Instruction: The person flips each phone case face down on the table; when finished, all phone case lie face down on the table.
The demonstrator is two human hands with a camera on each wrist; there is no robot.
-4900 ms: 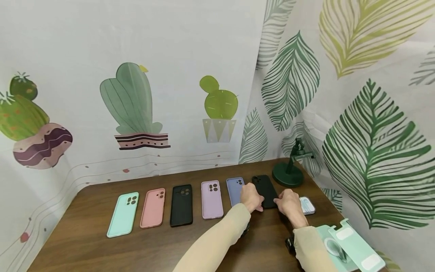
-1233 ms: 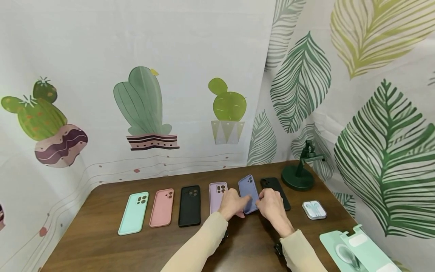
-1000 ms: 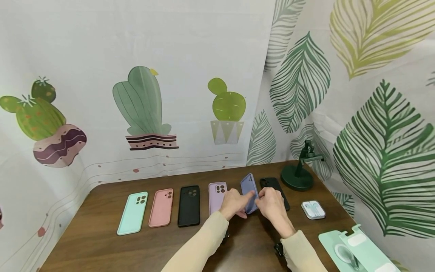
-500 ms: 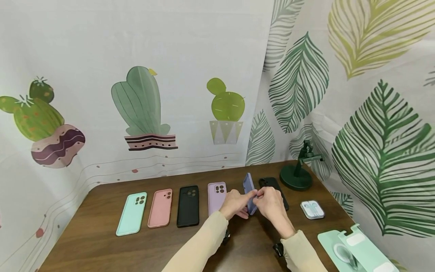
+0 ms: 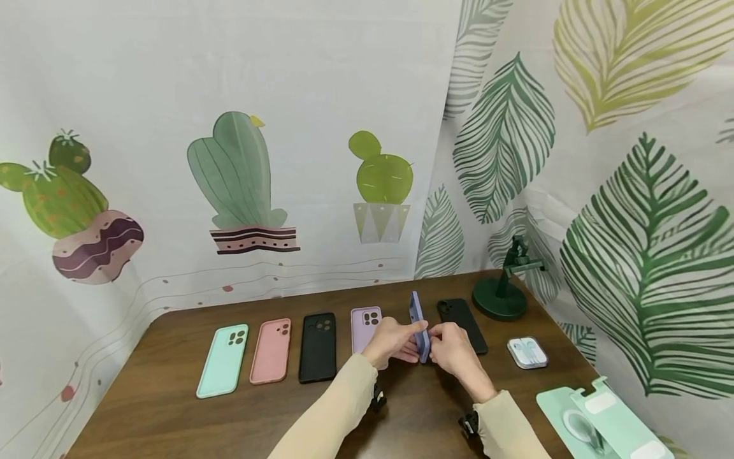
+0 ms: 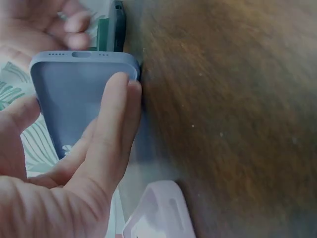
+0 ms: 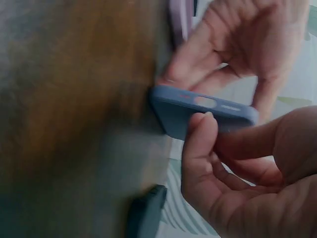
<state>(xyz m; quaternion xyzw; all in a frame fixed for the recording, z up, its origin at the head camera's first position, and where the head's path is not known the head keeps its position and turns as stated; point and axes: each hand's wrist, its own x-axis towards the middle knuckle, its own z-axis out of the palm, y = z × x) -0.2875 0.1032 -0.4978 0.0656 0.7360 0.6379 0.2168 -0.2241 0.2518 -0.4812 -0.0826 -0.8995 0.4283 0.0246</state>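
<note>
Standing upright on or just above the table, the blue phone case is between the two hands. The left hand grips it between thumb and fingers; the right hand has its fingers curled at the bottom end, and whether they pinch it I cannot tell. A lilac case lies to the left and a black case to the right, near a dark green stand and boxed earphones.
</note>
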